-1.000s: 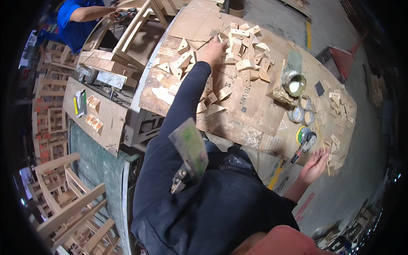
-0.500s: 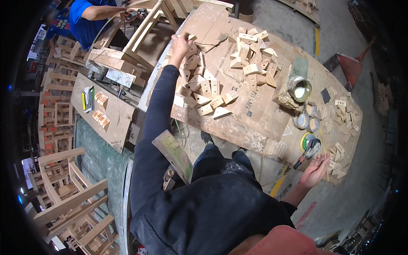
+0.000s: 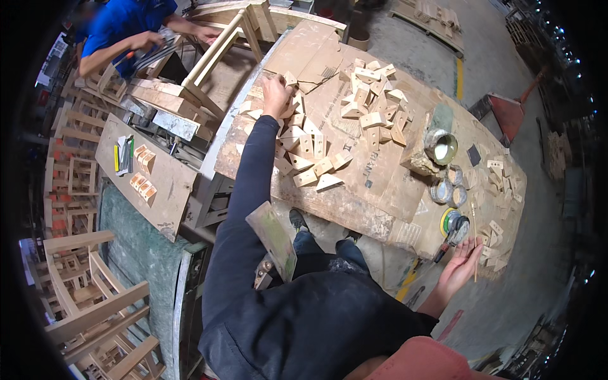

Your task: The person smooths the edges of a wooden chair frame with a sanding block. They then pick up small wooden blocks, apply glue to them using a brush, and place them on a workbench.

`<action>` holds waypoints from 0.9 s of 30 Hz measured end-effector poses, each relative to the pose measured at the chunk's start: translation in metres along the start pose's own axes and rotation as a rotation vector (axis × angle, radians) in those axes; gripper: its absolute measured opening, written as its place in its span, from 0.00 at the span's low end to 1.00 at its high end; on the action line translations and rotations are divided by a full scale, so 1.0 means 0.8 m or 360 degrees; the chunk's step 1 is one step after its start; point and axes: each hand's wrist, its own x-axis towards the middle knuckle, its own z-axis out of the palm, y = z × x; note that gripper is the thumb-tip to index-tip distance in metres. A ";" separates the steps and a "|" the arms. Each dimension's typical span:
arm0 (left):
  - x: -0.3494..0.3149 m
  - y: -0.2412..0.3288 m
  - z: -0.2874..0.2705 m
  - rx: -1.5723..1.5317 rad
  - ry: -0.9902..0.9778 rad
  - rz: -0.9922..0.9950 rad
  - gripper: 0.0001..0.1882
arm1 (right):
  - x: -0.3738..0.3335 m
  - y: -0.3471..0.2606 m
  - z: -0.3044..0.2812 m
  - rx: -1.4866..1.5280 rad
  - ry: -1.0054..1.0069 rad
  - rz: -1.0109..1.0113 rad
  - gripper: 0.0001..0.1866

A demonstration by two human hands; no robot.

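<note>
My left hand (image 3: 276, 96) reaches over the left pile on the cardboard-covered table, its fingers closed on a small wooden corner block (image 3: 290, 79) at the fingertips. Below and around it lie several more drilled, angled wooden blocks (image 3: 306, 146). Off the table's near right side, my right hand (image 3: 457, 269) is turned palm up, a thin wooden stick (image 3: 475, 269) between its fingers. Whether that stick ends in a brush cannot be made out. Close to this hand, a disc sander (image 3: 457, 227) rests on the table edge.
A second pile of blocks (image 3: 373, 104) covers the table's middle. A round pot (image 3: 441, 147) sits tilted on a crusted block, beside tape rolls (image 3: 448, 188). More blocks (image 3: 494, 244) lie right. At left stand a small board (image 3: 155, 196), chair frames (image 3: 95, 297) and a co-worker in blue (image 3: 123, 31).
My view has shifted slightly. My left hand has drawn a little nearer with the block. The stick in my right hand now stands more clearly in view. The co-worker's arms have moved.
</note>
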 end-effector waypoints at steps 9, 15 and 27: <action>0.001 0.006 -0.029 -0.0064 -0.0081 0.0099 0.13 | 0.014 -0.007 0.001 -0.0031 -0.0216 -0.0110 0.21; -0.166 0.185 -0.074 -0.0885 -0.0260 0.0680 0.14 | -0.016 -0.002 0.023 -0.0392 -0.0492 -0.0058 0.27; -0.419 0.341 -0.128 -0.1360 -0.1196 0.0630 0.32 | -0.029 0.048 0.063 0.0302 -0.0913 0.0656 0.20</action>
